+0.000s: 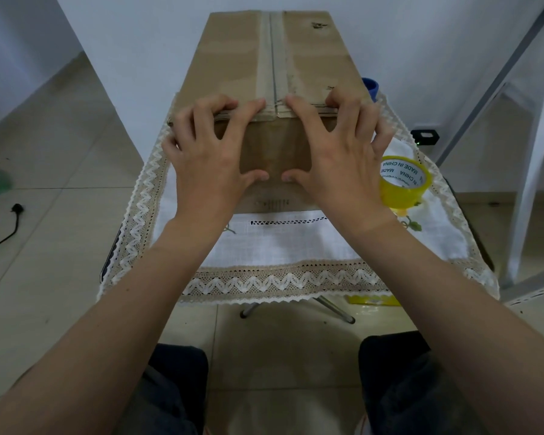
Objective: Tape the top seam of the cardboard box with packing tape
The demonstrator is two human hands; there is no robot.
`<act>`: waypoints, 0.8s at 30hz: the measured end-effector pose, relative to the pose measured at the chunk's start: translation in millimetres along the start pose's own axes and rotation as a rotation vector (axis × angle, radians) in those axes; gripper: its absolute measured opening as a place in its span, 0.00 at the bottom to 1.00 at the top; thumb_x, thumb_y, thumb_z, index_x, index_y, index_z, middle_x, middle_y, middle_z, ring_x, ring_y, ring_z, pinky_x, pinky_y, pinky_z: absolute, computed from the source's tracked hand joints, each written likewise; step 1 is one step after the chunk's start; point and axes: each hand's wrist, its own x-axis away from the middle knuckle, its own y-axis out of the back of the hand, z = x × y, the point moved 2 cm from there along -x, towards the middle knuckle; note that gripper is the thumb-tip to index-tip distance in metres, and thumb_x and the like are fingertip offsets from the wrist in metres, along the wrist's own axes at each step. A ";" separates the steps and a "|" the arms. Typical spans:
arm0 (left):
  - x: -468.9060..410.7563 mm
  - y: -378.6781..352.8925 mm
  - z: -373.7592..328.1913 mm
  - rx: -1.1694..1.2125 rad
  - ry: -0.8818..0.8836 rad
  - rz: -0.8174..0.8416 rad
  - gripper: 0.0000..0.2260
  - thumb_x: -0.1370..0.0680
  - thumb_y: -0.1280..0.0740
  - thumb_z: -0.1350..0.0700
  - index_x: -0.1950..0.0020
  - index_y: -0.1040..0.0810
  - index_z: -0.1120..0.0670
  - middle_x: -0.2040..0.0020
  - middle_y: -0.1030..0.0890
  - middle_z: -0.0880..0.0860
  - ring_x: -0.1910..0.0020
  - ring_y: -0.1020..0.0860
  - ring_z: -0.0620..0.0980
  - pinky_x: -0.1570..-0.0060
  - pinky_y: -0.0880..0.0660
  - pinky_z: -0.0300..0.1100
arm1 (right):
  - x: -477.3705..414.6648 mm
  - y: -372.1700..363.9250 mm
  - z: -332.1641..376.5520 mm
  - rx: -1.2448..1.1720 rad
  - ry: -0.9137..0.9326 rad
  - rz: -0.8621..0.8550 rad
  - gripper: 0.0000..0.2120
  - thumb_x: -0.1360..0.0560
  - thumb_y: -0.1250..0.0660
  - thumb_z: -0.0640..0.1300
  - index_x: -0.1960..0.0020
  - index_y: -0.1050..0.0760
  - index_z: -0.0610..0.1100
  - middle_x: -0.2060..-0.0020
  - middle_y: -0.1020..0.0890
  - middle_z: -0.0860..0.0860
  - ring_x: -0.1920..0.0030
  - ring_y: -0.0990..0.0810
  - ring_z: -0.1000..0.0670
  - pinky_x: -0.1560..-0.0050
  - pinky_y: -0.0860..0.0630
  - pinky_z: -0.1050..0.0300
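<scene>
Cardboard box (233, 58) gripped at near top edge by left hand (208, 158) and right hand (339, 158).

Dim, flat indoor light, cool cast.
Box (274, 152) front in soft shade; wide-angle stretch toward the edges; far left edge blurred.

The cardboard box (274, 73) stands on the tablecloth (280, 243) over a small table (335, 309) and runs away from both hands toward the wall. The left hand (211, 152) and right hand (336, 152) sit side by side on its near end. Their fingers hook over the top edge and their thumbs, on the near face, almost meet. The seam (275, 58) runs off from between the two index fingers. Just right of the right hand, beside the box, the tape roll (404, 182) rests on the cloth. Beyond that hand, a cup (371, 87) peeks out behind the box. Well left of the left hand, a plug (17, 209) lies on the floor.
</scene>
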 end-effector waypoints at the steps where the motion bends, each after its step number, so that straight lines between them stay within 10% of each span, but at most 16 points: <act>1: -0.3 -0.3 0.1 0.007 -0.004 0.001 0.47 0.41 0.18 0.38 0.25 0.33 0.40 0.29 0.28 0.57 0.30 0.30 0.63 0.41 0.27 0.64 | 0.3 0.4 -0.4 -0.007 0.005 0.000 0.51 0.41 0.18 0.63 0.23 0.37 0.61 0.29 0.31 0.44 0.33 0.39 0.43 0.33 0.39 0.42; 15: 10.0 -0.7 1.1 0.095 -0.018 -0.131 0.30 0.22 0.32 0.36 0.23 0.29 0.47 0.27 0.27 0.55 0.25 0.31 0.58 0.30 0.36 0.66 | 18.8 1.2 -38.5 -0.171 0.219 -0.128 0.33 0.23 0.28 0.47 0.21 0.34 0.51 0.25 0.32 0.40 0.25 0.36 0.36 0.22 0.40 0.35; 24: 20.5 -9.3 -71.3 0.215 -0.058 -0.178 0.11 0.20 0.32 0.50 0.39 0.20 0.52 0.40 0.21 0.55 0.37 0.31 0.56 0.42 0.34 0.55 | 22.8 -0.8 -106.0 -0.363 -0.197 0.068 0.20 0.24 0.34 0.40 0.33 0.28 0.45 0.39 0.23 0.48 0.37 0.30 0.41 0.36 0.30 0.42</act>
